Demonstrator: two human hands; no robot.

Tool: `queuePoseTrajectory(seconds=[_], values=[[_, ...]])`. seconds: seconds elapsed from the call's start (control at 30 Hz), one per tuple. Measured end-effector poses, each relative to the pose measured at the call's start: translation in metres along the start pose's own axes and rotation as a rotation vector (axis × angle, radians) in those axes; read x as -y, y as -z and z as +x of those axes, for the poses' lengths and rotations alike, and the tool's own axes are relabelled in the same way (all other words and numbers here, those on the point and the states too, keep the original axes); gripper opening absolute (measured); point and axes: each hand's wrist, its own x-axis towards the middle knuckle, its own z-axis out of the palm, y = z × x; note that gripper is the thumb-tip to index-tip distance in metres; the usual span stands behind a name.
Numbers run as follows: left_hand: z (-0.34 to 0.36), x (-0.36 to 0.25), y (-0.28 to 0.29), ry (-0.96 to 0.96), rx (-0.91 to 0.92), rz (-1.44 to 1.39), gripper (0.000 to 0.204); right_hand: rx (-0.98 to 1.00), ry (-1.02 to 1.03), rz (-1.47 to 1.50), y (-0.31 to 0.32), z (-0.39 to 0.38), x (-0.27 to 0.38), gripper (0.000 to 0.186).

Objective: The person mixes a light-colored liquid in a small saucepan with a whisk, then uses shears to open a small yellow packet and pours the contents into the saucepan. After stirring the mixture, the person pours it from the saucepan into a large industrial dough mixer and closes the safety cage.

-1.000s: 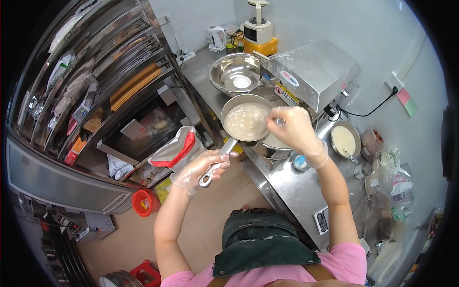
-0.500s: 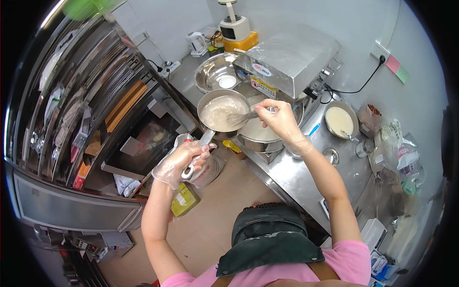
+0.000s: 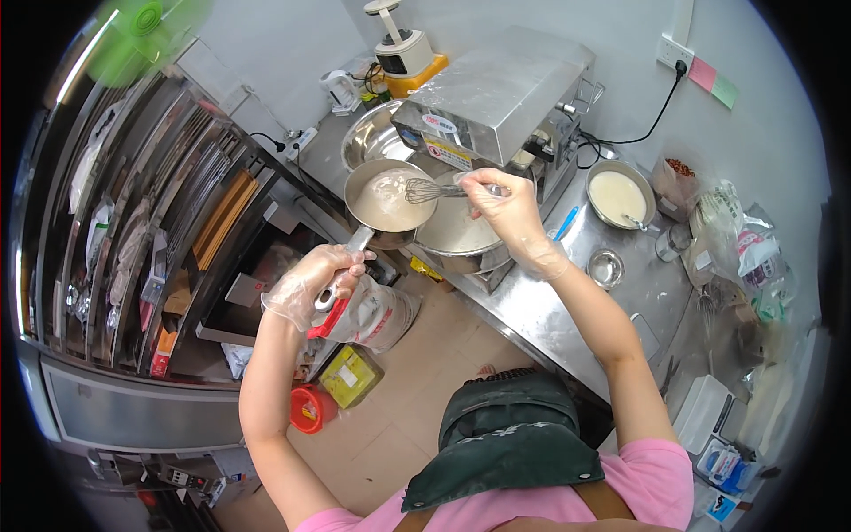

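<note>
Steel counter [image 3: 567,301] runs along your right, crowded. Biggest item on it: a boxy steel machine [image 3: 496,89] against the wall, with a wide empty steel bowl [image 3: 368,133] to its left and a blender on a yellow base [image 3: 403,58] behind.

Below the machine sits a large steel pot [image 3: 456,230], pale inside; whether that is liquid or bare metal, the view does not tell.

Your left hand [image 3: 315,288], in a clear glove, wraps closed around the handle of a saucepan [image 3: 386,199] and holds it in the air, off the counter edge, its rim just beside the pot. Pan bottom is coated with thin whitish batter, with some pooled at one side. Looks mostly emptied, not scraped clean.

Your right hand [image 3: 501,204], also gloved, pinches the handle of a wire whisk [image 3: 430,189]; the wires sit inside the pan, over the batter.

Judgement: the bulk seems out of the pan; the residue on its floor and walls is what remains to be worked loose.

Further right: a round bowl of cream-coloured batter [image 3: 618,195] with a utensil in it, a small empty steel cup [image 3: 605,266], bags and packets at the far end.
</note>
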Motion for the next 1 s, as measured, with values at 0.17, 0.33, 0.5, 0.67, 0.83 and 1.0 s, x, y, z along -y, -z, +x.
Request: queuePoseTrajectory(seconds=[0.17,0.33,0.5,0.67,0.83,1.0], values=[[-0.001,-0.004,-0.010,-0.031,-0.033,0.084,0.023,-0.073,0.012,0.051,0.033,-0.025,0.012,0.015],[-0.003,-0.009,-0.020,-0.028,-0.070,0.112,0.023,-0.111,-0.005,0.092,0.060,-0.051,0.001,0.018],[-0.001,-0.014,-0.024,-0.007,-0.111,0.155,0.024,-0.211,-0.054,0.145,0.075,-0.066,-0.015,0.020],[0.008,-0.016,-0.018,-0.027,-0.150,0.179,0.023,-0.226,-0.087,0.149,0.078,-0.075,-0.020,0.022],[0.020,-0.026,-0.015,-0.002,-0.221,0.236,0.022,-0.203,-0.129,0.179,0.076,-0.080,-0.023,0.019],[0.024,-0.043,-0.036,-0.053,-0.304,0.229,0.021,-0.207,-0.136,0.189,0.072,-0.082,-0.030,0.018]])
